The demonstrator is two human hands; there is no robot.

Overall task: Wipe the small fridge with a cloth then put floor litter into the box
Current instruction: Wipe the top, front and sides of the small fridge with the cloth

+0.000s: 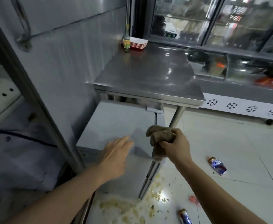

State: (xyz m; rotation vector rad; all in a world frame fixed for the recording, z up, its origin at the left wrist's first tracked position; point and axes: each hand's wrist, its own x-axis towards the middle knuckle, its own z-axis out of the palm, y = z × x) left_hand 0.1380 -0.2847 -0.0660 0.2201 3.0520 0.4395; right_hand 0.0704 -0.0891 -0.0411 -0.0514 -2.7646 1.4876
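A small white fridge (116, 123) stands under a steel table, its flat top facing me. My right hand (176, 146) is shut on a bunched brown cloth (160, 138), held just above the fridge's right edge by the table leg. My left hand (116, 157) hovers over the fridge top with fingers spread and nothing in it. Litter lies on the tiled floor: a blue foil wrapper (217, 165), another wrapper (184, 216) at the bottom edge, a small pink scrap (193, 198) and scattered yellowish food bits (124, 207). No box is in view.
The steel table (148, 75) carries a green-labelled bottle (126, 40) and stacked red-and-white trays (138, 42) at its back corner. A slanted steel table leg (153, 168) runs down beside the fridge. A metal rack (27, 88) stands on the left, a display chiller (239, 105) on the right.
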